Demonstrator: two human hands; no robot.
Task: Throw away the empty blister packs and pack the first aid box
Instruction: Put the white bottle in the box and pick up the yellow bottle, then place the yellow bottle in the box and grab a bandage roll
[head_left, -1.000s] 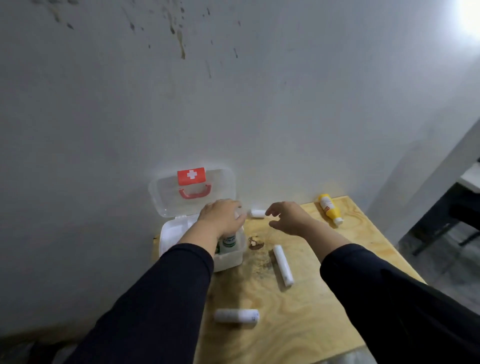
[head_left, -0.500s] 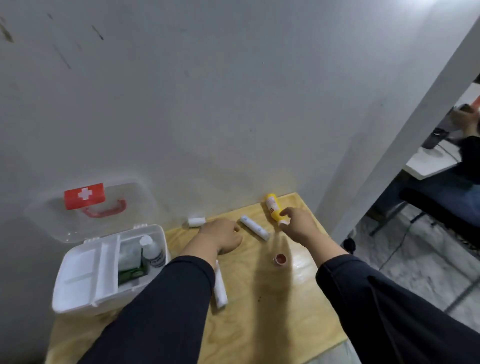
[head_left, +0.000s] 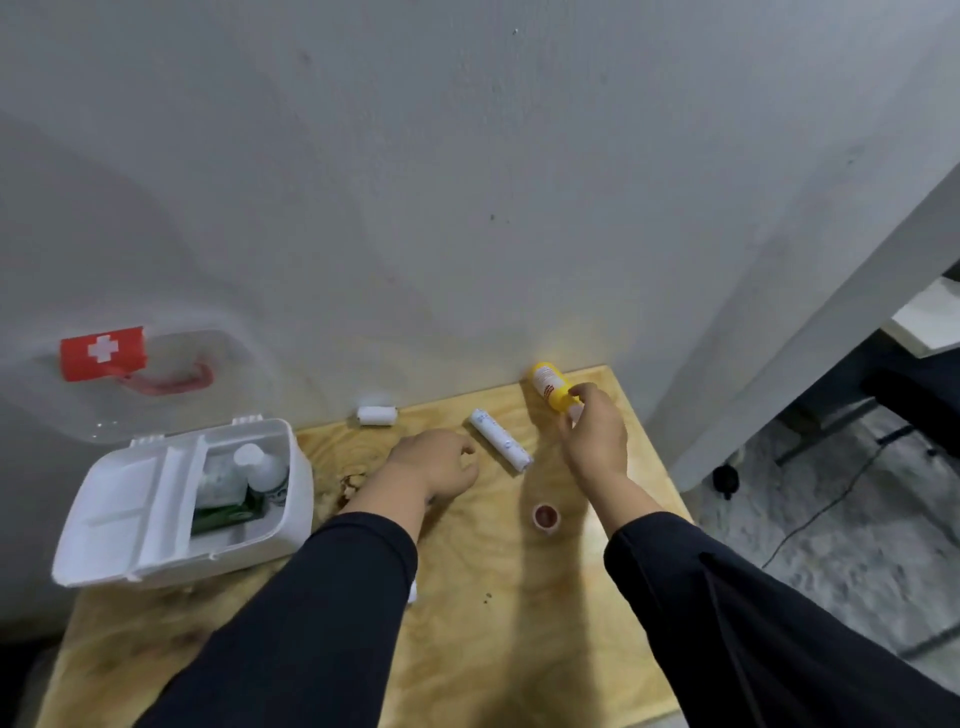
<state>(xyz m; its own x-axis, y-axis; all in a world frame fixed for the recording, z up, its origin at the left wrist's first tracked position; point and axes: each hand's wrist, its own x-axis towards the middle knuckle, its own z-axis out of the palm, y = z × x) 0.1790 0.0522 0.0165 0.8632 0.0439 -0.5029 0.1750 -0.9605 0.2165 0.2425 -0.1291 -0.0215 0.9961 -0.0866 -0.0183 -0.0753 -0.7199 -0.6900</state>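
The white first aid box (head_left: 296, 467) stands open at the table's left, its clear lid with a red cross label (head_left: 102, 352) leaning on the wall. A white bottle (head_left: 262, 470) and green packet (head_left: 223, 514) sit inside. My right hand (head_left: 592, 441) grips the neck of a yellow bottle (head_left: 550, 387) at the far right, lifting it. My left hand (head_left: 434, 465) rests curled on the table, holding nothing I can see. A white tube (head_left: 501, 447) lies between my hands. A small white roll (head_left: 376, 415) sits against the wall.
A small red cap (head_left: 545, 516) lies on the plywood table (head_left: 493, 623) by my right forearm. Another white roll (head_left: 412, 592) is mostly hidden under my left sleeve. The grey wall is close behind; the table's right edge drops to a floor with chair legs and cables.
The view swung right, away from the box. My left hand left the box and came to rest on the table. My right hand reached the yellow bottle and closed on it.
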